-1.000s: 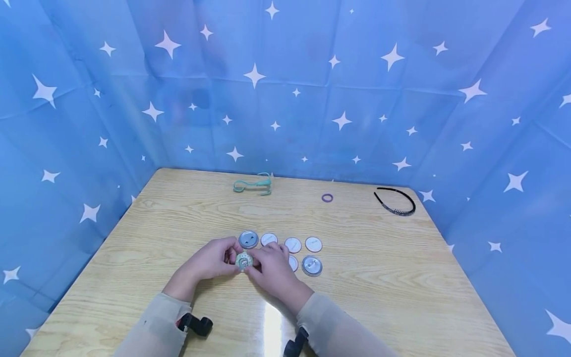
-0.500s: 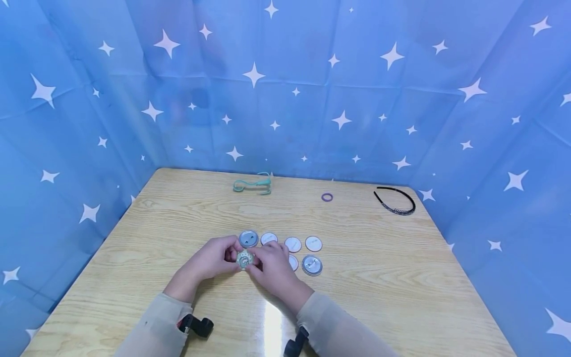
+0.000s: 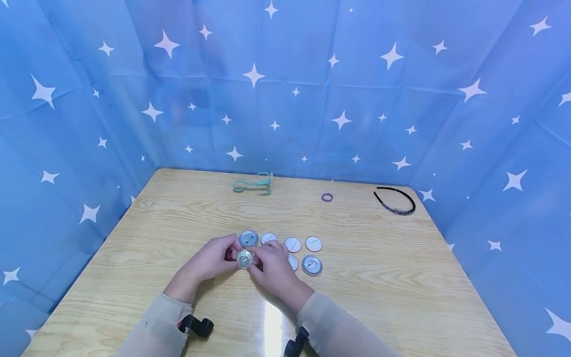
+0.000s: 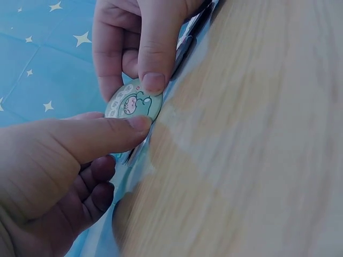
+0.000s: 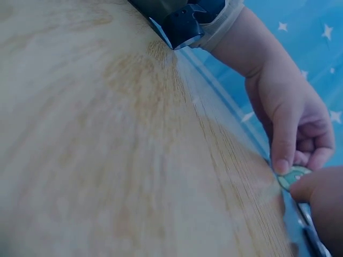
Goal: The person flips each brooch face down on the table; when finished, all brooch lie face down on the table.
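A round green pin badge (image 3: 245,259) with a cartoon print is held between both hands, just above the table. My left hand (image 3: 213,261) pinches its left edge between thumb and fingers. From the other side my right hand (image 3: 274,267) pinches it too. In the left wrist view the printed face of the badge (image 4: 133,103) shows, with a thumb on it from each hand. Behind the hands lie a silver-backed badge (image 3: 248,239) and a white disc (image 3: 269,239). The right hand partly covers another white disc (image 3: 292,262).
More white discs (image 3: 314,244) and a second silver-backed badge (image 3: 312,265) lie right of the hands. Along the back of the wooden table (image 3: 392,297) are a teal wire-like item (image 3: 253,184), a purple ring (image 3: 327,197) and a black headband (image 3: 397,202). A starry blue curtain (image 3: 303,124) hangs behind.
Both hands stay nearly in place, still pinching the badge. The badge has shifted very slightly right and up and its tilt has changed a little.
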